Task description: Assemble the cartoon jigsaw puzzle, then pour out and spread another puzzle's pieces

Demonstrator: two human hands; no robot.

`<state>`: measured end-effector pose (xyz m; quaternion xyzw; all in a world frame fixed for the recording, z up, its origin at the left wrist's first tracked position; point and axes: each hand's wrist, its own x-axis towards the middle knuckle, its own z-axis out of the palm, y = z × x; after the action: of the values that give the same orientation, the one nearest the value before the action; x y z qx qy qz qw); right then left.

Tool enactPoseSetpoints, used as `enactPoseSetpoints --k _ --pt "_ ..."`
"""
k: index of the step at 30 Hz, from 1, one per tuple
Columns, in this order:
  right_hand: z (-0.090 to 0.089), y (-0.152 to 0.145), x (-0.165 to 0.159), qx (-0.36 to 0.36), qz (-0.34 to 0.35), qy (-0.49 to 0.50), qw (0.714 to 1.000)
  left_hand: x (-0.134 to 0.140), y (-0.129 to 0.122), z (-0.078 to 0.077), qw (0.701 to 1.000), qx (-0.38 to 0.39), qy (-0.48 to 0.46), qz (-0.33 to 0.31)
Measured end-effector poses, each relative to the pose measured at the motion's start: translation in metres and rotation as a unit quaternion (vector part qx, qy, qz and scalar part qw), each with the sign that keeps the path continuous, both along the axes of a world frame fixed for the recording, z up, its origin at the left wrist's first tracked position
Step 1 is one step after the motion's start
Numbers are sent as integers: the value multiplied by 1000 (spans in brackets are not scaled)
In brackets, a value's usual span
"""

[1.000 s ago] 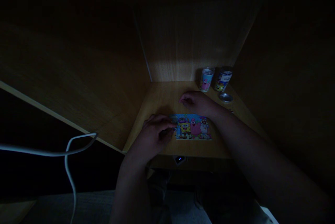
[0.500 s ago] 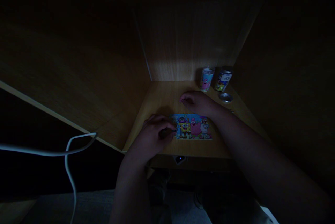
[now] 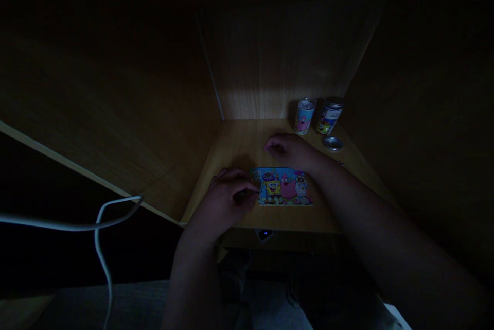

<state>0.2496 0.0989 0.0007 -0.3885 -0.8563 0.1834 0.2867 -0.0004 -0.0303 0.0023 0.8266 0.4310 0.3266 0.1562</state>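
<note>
A colourful jigsaw puzzle [image 3: 287, 188] with cartoon figures lies flat on the wooden surface. My left hand [image 3: 227, 193] is at its left edge, thumb and forefinger brought together over that side. Whatever is between those fingertips is too small and dark to make out. Beyond the puzzle's far edge, my right hand [image 3: 287, 149] is curled, its fingertips bent inward and pointing left. The inside of that hand is hidden. My right forearm passes over the puzzle's right side.
At the back right stand a can with a pink cartoon figure [image 3: 304, 119] and a second can [image 3: 329, 118]. A round metal lid [image 3: 332, 143] lies before them, with small bits [image 3: 341, 163] nearby. Wooden panels enclose the surface. A white cable [image 3: 102, 247] hangs at left.
My left thumb and forefinger have shifted very slightly at the puzzle's left edge. The right hand, cans and lid are practically unchanged.
</note>
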Motion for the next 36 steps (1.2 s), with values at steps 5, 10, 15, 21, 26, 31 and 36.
enactPoseSetpoints --k 5,10,15,21,26,31,36 --pt "1 -1 0 1 -1 -2 1000 -1 0 -2 1000 7 -1 7" --pt "2 -1 0 -3 0 -4 1000 -1 1 -3 1000 9 2 5" --pt "0 -1 -1 0 0 7 1000 -2 1 -4 1000 13 7 6" --pt "1 -1 -1 -2 -2 10 1000 -2 1 -4 1000 12 0 9" --pt "1 -2 -1 5 -2 -1 1000 0 1 -5 1000 9 7 14" --pt "0 -1 -2 0 -10 7 1000 1 -1 1 1000 8 -13 4" --pt "0 0 -1 0 -4 5 1000 -3 -1 4 991 20 -42 124"
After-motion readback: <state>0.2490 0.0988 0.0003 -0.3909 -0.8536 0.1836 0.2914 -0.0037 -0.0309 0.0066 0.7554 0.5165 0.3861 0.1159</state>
